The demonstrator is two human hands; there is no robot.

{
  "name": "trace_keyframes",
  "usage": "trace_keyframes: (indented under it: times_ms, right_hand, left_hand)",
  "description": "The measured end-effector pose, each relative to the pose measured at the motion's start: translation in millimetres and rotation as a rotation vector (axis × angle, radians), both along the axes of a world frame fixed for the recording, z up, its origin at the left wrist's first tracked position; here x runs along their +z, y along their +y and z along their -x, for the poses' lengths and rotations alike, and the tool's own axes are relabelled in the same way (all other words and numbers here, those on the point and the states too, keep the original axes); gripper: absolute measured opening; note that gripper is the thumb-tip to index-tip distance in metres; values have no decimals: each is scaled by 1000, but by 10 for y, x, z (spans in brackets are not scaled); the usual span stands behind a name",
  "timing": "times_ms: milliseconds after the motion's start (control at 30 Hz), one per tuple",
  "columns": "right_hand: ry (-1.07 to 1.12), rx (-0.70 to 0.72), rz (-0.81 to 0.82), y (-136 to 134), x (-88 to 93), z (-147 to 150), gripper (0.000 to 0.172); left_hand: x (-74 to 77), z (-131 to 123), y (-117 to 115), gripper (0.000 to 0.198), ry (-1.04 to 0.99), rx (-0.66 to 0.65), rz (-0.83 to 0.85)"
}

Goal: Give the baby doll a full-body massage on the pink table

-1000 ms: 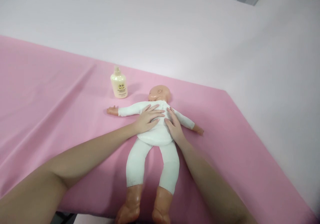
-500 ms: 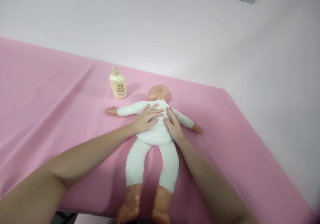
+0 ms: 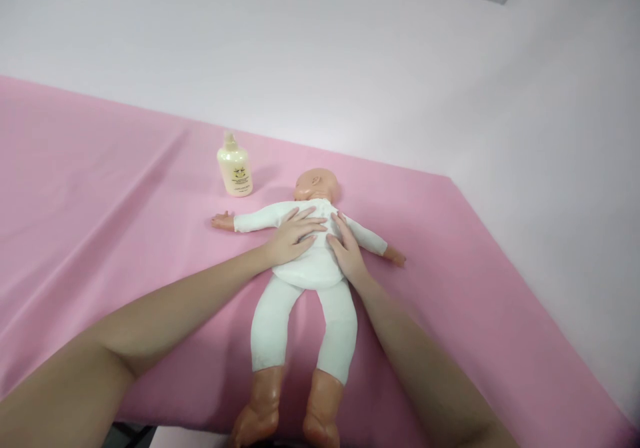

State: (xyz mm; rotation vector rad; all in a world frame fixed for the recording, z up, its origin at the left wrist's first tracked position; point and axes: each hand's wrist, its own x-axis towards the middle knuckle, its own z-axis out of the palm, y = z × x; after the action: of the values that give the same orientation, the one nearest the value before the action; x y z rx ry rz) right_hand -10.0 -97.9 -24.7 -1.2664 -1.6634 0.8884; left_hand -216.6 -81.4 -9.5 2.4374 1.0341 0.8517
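Observation:
A baby doll (image 3: 300,308) in a white bodysuit lies on its back on the pink sheet (image 3: 100,188), arms spread, head away from me. My left hand (image 3: 293,238) rests flat on its chest with the fingers stretched out. Beside it, my right hand (image 3: 346,253) lies flat on the doll's other side, fingers together and pointing toward the head. Neither hand holds anything.
A small cream lotion bottle (image 3: 235,167) stands upright on the sheet, just left of the doll's head. White walls meet in a corner behind and to the right. The sheet's near edge runs below the doll's feet.

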Motion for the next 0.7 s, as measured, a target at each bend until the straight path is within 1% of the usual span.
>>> trace_keyframes:
  times_ms: [433,700]
  right_hand:
    - [1,-7,3,-19,20,9,65]
    - [2,-17,12,-23,13,9,65]
  left_hand:
    - [-12,3,9,40,-7,-5,-12]
    - [6,7,-3,41,4,2,-6]
